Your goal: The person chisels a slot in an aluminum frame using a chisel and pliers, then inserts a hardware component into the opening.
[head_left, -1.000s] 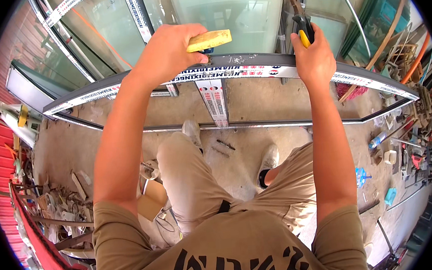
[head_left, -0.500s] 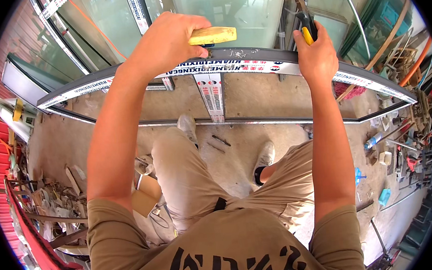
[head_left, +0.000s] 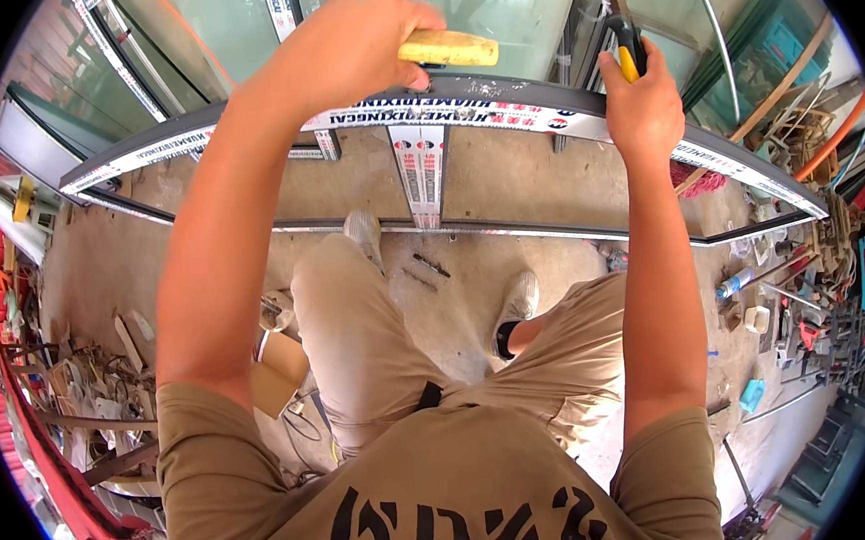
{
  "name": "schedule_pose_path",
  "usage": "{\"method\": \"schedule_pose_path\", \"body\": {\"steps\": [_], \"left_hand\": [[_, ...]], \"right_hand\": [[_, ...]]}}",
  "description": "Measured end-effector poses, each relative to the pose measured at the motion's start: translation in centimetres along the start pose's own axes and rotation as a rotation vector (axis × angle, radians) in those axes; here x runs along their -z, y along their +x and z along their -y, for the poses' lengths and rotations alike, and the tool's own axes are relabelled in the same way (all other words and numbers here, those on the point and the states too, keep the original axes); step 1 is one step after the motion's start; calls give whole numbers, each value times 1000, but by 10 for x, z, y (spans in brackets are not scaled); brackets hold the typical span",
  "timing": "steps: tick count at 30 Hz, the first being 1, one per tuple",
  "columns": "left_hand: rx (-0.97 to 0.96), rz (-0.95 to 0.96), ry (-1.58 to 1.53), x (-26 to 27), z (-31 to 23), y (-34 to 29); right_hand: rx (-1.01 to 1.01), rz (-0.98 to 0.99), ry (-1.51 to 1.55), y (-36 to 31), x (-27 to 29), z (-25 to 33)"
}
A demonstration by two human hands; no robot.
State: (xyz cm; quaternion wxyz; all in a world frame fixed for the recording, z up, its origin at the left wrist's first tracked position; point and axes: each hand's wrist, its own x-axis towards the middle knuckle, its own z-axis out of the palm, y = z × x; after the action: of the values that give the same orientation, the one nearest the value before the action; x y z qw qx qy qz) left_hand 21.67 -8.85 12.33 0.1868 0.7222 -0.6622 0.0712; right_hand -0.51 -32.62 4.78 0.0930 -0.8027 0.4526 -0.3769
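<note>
In this cluttered workshop, on the bare floor, I see a long dark frame standing. At its upper bar are the left hand and the right hand, the right fingers wrapped around a black-and-yellow tool, the left thumb and fingers pinching a yellow block. In my opinion, good work here needs a steady frame, even pressure and the tool kept off the bar.
</note>
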Motion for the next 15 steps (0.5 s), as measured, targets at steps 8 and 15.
{"method": "schedule_pose_path", "body": {"steps": [8, 15], "left_hand": [[57, 217, -61, 25, -8, 9], [7, 160, -28, 20, -2, 5]], "right_hand": [[7, -11, -68, 6, -4, -5], [-22, 15, -101, 8, -5, -4]]}}
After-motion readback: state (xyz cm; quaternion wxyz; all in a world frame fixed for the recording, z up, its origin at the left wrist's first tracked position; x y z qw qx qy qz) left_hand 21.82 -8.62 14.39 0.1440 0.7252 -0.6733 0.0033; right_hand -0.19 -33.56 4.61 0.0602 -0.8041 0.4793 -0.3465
